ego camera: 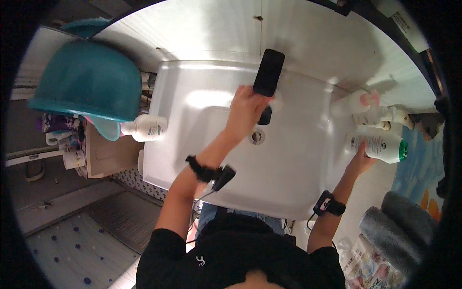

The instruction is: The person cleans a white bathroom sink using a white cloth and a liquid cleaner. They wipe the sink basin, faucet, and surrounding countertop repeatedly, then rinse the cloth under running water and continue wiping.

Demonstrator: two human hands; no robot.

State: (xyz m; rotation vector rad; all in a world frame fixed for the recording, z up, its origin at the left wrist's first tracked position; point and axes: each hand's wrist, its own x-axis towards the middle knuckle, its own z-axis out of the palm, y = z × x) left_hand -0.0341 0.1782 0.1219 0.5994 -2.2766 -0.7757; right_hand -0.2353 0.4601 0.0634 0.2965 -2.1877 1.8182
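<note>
My left hand (245,113) is over the white sink basin (288,173), its fingers curled at the lower end of a flat black piece that looks like a faucet lever (269,72). The fingertips are partly hidden under it. A black spout-like end (266,115) shows beside the hand, above the round metal drain (256,136). My right hand (361,160) is closed around a white bottle with a green cap (384,146), lying sideways in view at the sink's right rim. Both wrists wear black straps with small devices and cables.
Pump bottles (352,103) stand along the right rim. On the left are a white bottle (149,128), a large teal basin (90,79) and a small cabinet (112,148). Grey rolls (393,231) and plastic packages (371,265) are at lower right. A tiled wall rises behind the sink.
</note>
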